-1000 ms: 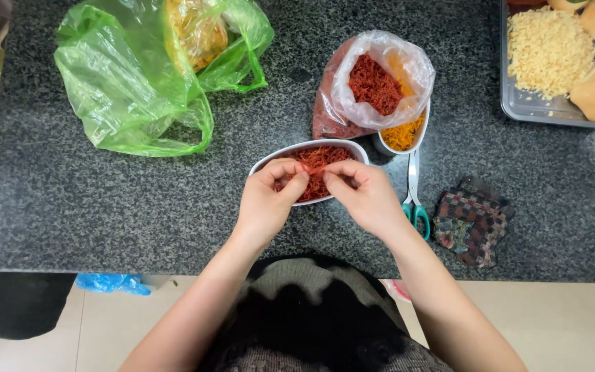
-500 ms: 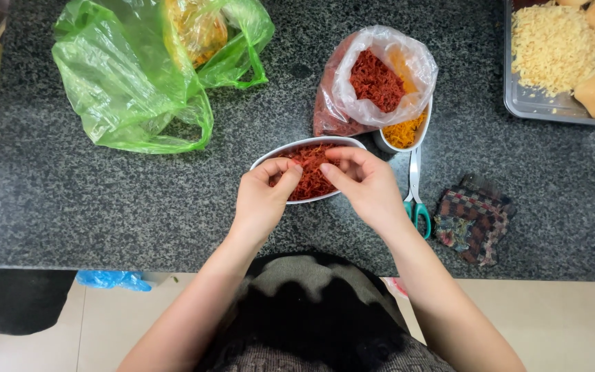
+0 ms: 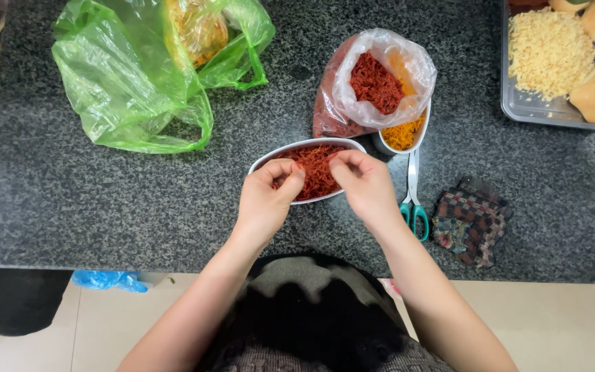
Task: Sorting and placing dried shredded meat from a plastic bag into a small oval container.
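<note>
Pinching red shreds (image 3: pixel 317 167) in the white oval dish (image 3: pixel 352 143) at table centre — left hand (image 3: pixel 264 200) and right hand (image 3: pixel 365 184) fingertips closed on strands. Light, soft, clumpy, I'd say — best taken in small tufts from the top. Scissors (image 3: pixel 413 200) at 3 o'clock.

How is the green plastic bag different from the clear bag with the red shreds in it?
The green plastic bag is tinted green, larger and slumped flat at the far left; the clear bag is colourless, smaller and stands open beside the white oval dish.
The green plastic bag holds something yellowish, hard to make out; the clear bag shows dark red shreds plainly.
Both are thin, crinkled plastic on the granite counter.
</note>
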